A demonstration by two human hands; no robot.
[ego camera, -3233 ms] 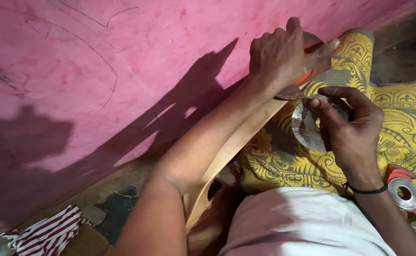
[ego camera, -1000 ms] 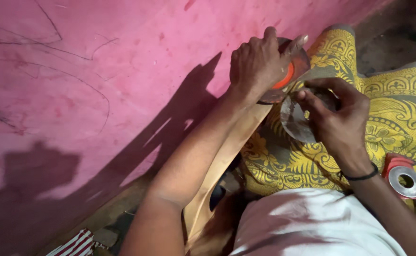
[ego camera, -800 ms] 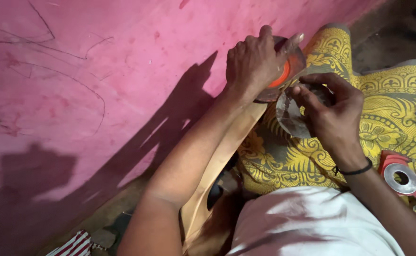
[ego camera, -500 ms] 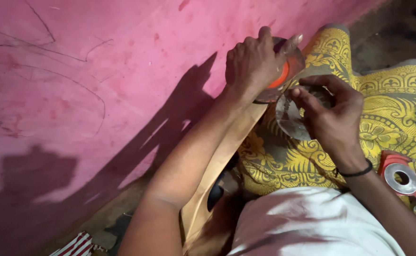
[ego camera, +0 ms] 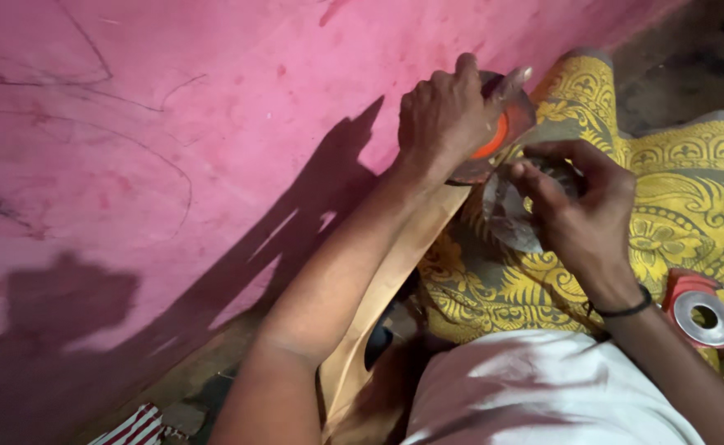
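Note:
My left hand (ego camera: 443,115) is closed over a roll of clear tape with an orange core (ego camera: 498,136), held close to the pink wall. My right hand (ego camera: 580,210) pinches the loose, shiny strip of tape (ego camera: 510,216) that hangs from the roll. A long tan board (ego camera: 395,280) runs under my left forearm, from my lap up toward the roll. My right wrist wears a thin black band.
A pink wall (ego camera: 172,148) fills the left and top. A yellow patterned cloth (ego camera: 692,198) covers the ground on the right, with a second tape roll with a red core (ego camera: 702,315) lying on it. Striped red-and-white fabric (ego camera: 135,428) lies at the bottom left.
Both hands stayed at the roll, with my right fingers shifting slightly on the tape strip. The view moved a little, so the striped fabric shows less than before.

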